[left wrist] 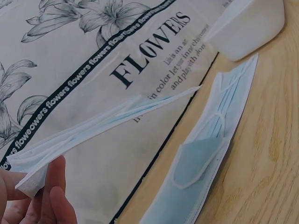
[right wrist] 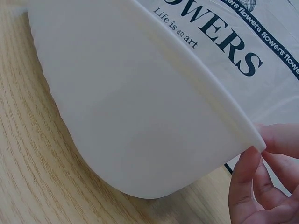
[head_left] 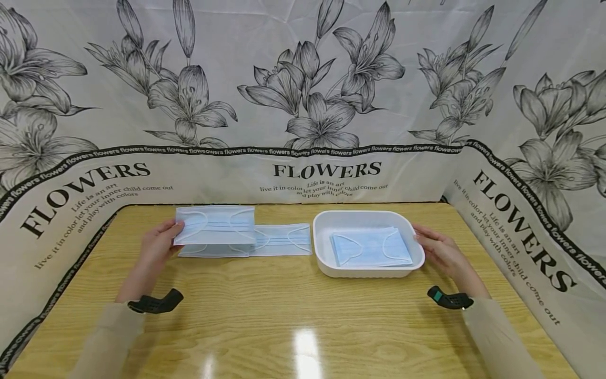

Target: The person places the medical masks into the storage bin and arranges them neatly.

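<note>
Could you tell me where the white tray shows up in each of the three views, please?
Head: white tray right of centre on the table, right hand at its right rim.
Left wrist: only its corner, top right.
Right wrist: its outer wall fills the picture.
Shared landmark: the FLOWERS backdrop.

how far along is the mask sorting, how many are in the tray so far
Done: at least one face mask lies in the white tray, steadied by the right hand. In hand: the left hand pinches a lifted mask. Left: masks on the table.
</note>
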A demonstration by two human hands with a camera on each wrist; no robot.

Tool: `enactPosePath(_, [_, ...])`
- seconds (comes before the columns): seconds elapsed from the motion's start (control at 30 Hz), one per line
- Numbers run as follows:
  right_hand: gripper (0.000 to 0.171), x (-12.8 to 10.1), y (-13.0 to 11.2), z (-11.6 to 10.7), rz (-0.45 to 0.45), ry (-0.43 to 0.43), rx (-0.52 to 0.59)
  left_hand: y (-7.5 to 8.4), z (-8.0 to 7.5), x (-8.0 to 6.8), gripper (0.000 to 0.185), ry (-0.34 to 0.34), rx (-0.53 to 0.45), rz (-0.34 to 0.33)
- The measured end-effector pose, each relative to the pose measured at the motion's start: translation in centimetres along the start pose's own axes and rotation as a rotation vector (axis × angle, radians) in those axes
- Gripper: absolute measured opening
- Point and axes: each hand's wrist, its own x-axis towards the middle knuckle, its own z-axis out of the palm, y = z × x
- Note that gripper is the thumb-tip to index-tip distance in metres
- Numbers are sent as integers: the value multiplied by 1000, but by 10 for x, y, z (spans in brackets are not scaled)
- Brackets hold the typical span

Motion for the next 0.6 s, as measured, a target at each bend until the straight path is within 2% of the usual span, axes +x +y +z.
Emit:
enactPosePath(0.13, [44,0,1,0,-17,-18,26,1,8,-3,60,-53,19,14])
enactPosePath(0.27, [46,-1,1,0,-25,-26,29,3,15,-5,61,-83,-3,28])
enactPosePath(0.47, [35,-1,1,-1,-16,-19,34,6,28,-8,60,-137,-21,32])
enactPosePath(0.6, [47,0,1,0,-9,-14,17,7,38,-10,59,-147,-9,28])
